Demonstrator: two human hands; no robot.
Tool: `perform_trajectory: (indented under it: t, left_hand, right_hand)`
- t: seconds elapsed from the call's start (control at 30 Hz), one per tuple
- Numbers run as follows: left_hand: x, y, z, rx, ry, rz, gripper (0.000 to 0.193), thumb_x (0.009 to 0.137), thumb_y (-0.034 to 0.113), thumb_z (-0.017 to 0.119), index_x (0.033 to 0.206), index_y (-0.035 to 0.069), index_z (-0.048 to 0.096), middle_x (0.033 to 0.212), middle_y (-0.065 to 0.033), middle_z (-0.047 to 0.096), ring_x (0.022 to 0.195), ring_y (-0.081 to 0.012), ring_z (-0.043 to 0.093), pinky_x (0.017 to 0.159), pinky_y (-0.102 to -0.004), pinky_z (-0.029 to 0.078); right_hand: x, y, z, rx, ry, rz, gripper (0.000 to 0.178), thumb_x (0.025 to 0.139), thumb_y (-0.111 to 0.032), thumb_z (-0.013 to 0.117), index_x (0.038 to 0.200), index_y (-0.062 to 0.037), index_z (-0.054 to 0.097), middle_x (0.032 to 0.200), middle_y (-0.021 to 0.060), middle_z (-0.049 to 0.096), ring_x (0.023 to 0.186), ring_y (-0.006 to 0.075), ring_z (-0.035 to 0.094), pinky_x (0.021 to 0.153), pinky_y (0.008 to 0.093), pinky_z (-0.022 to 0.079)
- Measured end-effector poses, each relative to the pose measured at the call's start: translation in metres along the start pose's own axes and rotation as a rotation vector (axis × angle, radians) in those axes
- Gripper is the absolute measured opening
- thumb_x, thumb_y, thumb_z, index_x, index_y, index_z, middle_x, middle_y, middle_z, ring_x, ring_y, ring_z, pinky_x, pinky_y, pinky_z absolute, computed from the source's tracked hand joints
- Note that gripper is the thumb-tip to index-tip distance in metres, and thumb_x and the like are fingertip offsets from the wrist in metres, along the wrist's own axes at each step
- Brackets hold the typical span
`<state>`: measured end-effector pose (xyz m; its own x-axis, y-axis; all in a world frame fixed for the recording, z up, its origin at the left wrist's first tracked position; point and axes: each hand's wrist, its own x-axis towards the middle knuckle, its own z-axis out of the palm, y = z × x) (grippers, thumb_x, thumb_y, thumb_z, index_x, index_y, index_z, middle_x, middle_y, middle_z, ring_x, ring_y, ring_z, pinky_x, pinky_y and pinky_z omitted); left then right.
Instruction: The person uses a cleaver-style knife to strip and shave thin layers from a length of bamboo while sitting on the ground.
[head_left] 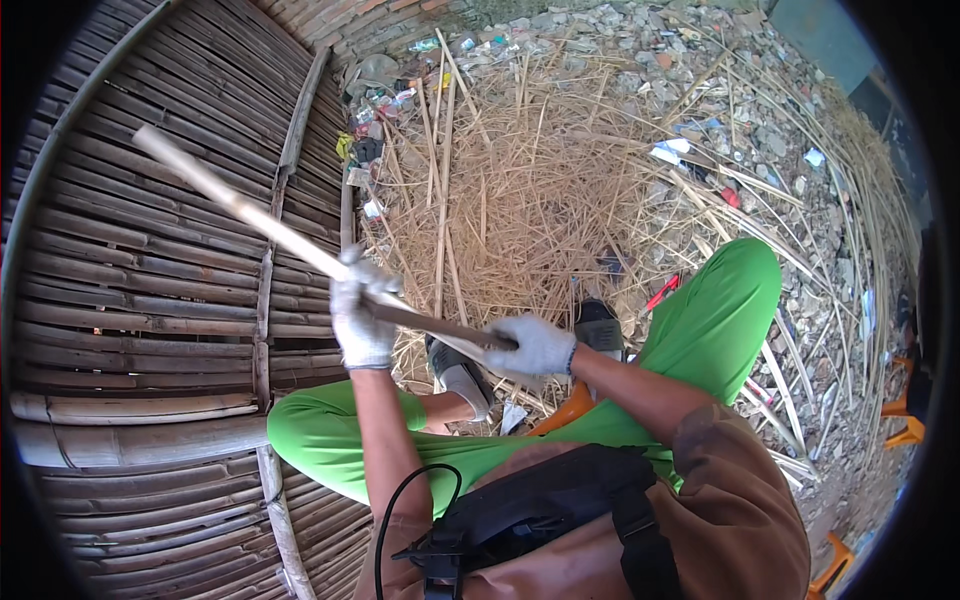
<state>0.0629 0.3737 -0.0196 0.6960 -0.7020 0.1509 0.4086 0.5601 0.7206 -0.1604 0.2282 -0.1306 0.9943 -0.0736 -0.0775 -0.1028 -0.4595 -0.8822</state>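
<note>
My left hand (362, 310), in a whitish work glove, is closed round a long pale bamboo pole (265, 222). The pole slants from the upper left down towards my lap. My right hand (537, 344), gloved too, grips a knife (440, 326) with a dull brown, flat blade. That blade points left and lies across or close against the pole beside my left hand; whether it touches cannot be made out. My right hand covers most of the knife's handle. The pole's lower end passes beneath my right hand.
A bamboo slat wall or platform (160, 290) fills the left side. Straw and shavings (540, 190) cover the ground ahead, with long split strips (443, 190) among them. Rubble (770, 130) lies at the right. A red-handled object (662, 292) rests near my right knee, and an orange stool (568, 408) shows under me.
</note>
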Motion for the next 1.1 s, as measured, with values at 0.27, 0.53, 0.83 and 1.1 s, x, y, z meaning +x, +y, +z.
perform_trajectory:
  t: [0.27,0.53,0.83,1.1]
  left_hand:
    - [0.013,0.090,0.009,0.233,0.057,0.375,0.039,0.101,0.017,0.073,0.137,0.009,0.059,0.095,-0.0037,0.066,0.081,-0.0160,0.058,0.083,-0.0408,0.053]
    - [0.014,0.139,0.003,0.360,0.164,0.499,0.048,0.103,0.010,0.067,0.148,0.010,0.050,0.100,-0.0064,0.065,0.085,-0.0187,0.058,0.087,-0.0476,0.056]
    - [0.015,0.131,-0.010,0.528,0.560,0.696,0.029,0.103,0.016,0.064,0.129,0.003,0.062,0.067,0.0028,0.039,0.055,-0.0092,0.037,0.048,-0.0291,0.039]
    - [-0.001,0.157,0.015,0.570,0.572,0.838,0.019,0.105,0.015,0.061,0.118,0.002,0.063,0.066,0.0058,0.034,0.053,-0.0055,0.031,0.046,-0.0261,0.027]
  right_hand:
    - [0.018,0.045,-0.048,0.189,0.644,0.306,0.049,0.102,-0.049,0.062,0.102,-0.0012,0.074,0.082,0.0195,0.073,0.079,0.0336,0.072,0.074,0.0455,0.055]
    - [0.028,0.080,-0.030,0.106,0.654,0.295,0.052,0.104,-0.049,0.060,0.102,0.0018,0.072,0.083,0.0232,0.072,0.078,0.0389,0.070,0.073,0.0475,0.053]
    - [0.035,0.065,-0.025,-0.003,0.441,0.332,0.052,0.103,-0.049,0.061,0.105,0.0013,0.073,0.086,0.0244,0.072,0.082,0.0387,0.071,0.077,0.0469,0.054]
    - [0.036,0.077,-0.017,0.066,0.514,0.281,0.050,0.103,-0.047,0.061,0.107,0.0022,0.072,0.084,0.0226,0.071,0.078,0.0351,0.070,0.076,0.0455,0.053]
